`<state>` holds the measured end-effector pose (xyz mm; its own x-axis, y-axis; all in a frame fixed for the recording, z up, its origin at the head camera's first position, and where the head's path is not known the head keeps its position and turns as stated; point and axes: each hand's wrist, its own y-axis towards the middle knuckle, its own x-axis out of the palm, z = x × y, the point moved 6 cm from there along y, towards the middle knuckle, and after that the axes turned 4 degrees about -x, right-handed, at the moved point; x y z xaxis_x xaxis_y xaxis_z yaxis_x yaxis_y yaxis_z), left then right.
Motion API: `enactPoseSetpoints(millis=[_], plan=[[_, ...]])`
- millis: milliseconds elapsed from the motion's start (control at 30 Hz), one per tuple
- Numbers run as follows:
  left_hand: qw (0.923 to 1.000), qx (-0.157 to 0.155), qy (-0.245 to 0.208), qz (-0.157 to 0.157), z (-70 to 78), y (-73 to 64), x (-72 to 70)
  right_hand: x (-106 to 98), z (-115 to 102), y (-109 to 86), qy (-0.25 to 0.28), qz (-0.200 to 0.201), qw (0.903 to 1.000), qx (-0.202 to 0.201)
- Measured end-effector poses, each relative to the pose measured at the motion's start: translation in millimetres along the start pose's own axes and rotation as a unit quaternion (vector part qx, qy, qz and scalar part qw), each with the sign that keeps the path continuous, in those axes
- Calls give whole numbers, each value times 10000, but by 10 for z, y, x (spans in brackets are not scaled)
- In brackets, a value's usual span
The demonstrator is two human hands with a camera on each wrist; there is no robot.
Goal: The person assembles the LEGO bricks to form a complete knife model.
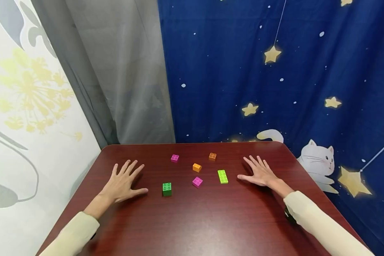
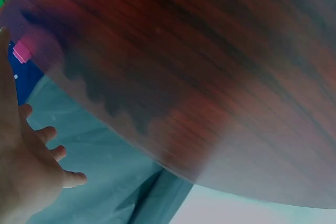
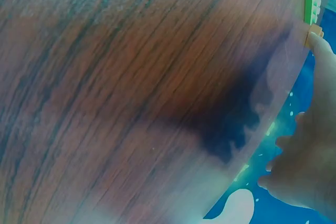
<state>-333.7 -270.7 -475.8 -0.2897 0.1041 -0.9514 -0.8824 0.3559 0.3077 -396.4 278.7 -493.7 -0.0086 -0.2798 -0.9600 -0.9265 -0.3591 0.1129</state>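
Note:
My left hand [image 1: 123, 185] is spread over the left side of the table, fingers straight, holding nothing. Nearest to it is a green building brick [image 1: 167, 189], just right of the thumb. On the right side my right hand [image 1: 257, 172] is spread too, its thumb pointing at a long lime brick [image 1: 222, 176]. Between the hands lie an orange brick [image 1: 196, 167], a magenta brick [image 1: 197, 182], a second magenta brick [image 1: 175, 158] and a brown-orange brick [image 1: 212, 156]. Both wrist views show the hands above the tabletop, with shadows below.
The dark red wooden table [image 1: 198, 220] has rounded far corners. Behind it hang a grey curtain [image 1: 131, 71] and a blue curtain [image 1: 217, 71] with stars and a white cat. A patterned white wall [image 1: 35, 160] stands to the left.

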Motion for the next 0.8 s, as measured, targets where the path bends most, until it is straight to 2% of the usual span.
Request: enactPoseSetpoints(millis=[300, 567, 800], plan=[[9996, 234, -93, -89, 174, 1, 1, 17, -109, 26, 28, -228, 9997, 30], [9988, 416, -222, 123, 328, 47, -33, 67, -221, 72, 69, -230, 9997, -87], [9979, 435, -442, -169, 426, 78, 35, 130, -314, 99, 72, -311, 9993, -178]])
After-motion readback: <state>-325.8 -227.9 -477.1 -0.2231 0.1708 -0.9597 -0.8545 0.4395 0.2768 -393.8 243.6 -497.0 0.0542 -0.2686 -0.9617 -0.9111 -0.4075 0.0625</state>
